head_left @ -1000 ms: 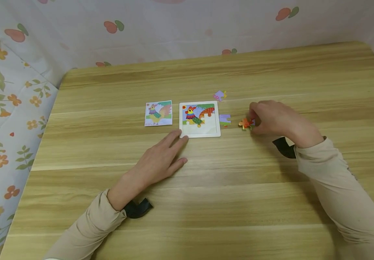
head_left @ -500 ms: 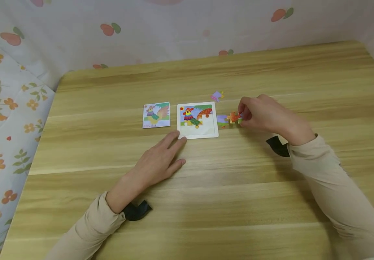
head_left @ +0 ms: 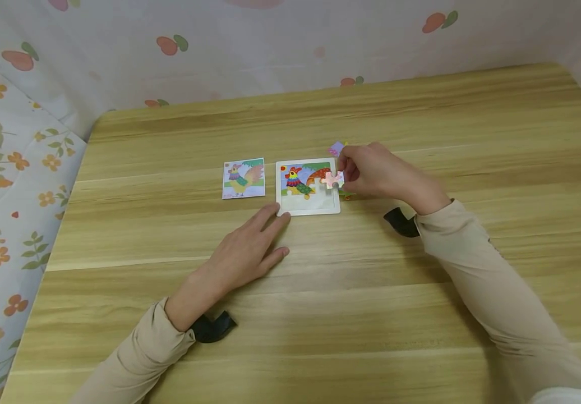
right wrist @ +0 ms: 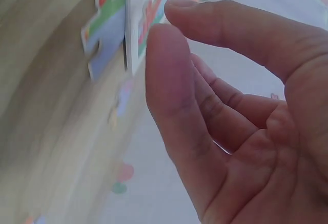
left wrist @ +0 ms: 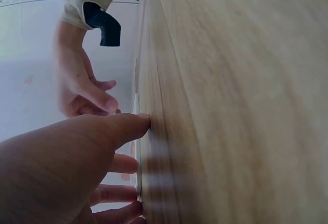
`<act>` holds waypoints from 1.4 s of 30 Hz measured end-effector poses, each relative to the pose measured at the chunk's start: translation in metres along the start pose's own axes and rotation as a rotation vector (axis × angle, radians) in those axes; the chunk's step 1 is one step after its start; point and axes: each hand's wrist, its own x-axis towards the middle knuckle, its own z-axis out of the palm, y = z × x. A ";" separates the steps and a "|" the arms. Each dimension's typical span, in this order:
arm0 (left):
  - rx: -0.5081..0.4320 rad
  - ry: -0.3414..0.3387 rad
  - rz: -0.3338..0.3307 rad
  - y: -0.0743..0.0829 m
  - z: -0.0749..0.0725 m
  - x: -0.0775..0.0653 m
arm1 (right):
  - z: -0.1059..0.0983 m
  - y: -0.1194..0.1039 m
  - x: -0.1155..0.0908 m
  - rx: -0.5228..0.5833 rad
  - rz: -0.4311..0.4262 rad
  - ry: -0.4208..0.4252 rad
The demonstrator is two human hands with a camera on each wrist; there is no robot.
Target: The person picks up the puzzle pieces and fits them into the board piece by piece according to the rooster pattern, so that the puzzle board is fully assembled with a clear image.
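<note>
A white-framed puzzle tray lies mid-table, partly filled with a rooster picture. At its lower left corner rest the straight fingers of my left hand, thumb spread on the wood. My right hand pinches a puzzle piece between thumb and index finger over the tray's right side, by the red tail. In the right wrist view the fingertips hide that piece. A loose purple and green puzzle piece lies against the tray's right edge, mostly covered by the right hand in the head view.
Left of the tray lies a picture card with a paler print of the same rooster. A lilac puzzle piece sits beyond the tray's upper right corner. Patterned curtain hangs along the table's back and left edges.
The right hand has moved left with the pinched puzzle piece, from the table on the right to above the tray's right side. The left hand has stayed at the tray's corner.
</note>
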 end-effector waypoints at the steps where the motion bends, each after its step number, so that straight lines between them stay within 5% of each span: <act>1: 0.001 0.000 0.000 0.000 0.000 0.000 | 0.002 0.000 0.002 0.006 -0.007 -0.003; 15: -0.001 -0.004 -0.012 0.000 0.001 0.000 | 0.015 -0.001 0.017 0.075 0.031 -0.077; 42: -0.011 -0.008 -0.012 0.000 0.000 0.001 | 0.021 0.002 0.020 -0.032 0.022 -0.067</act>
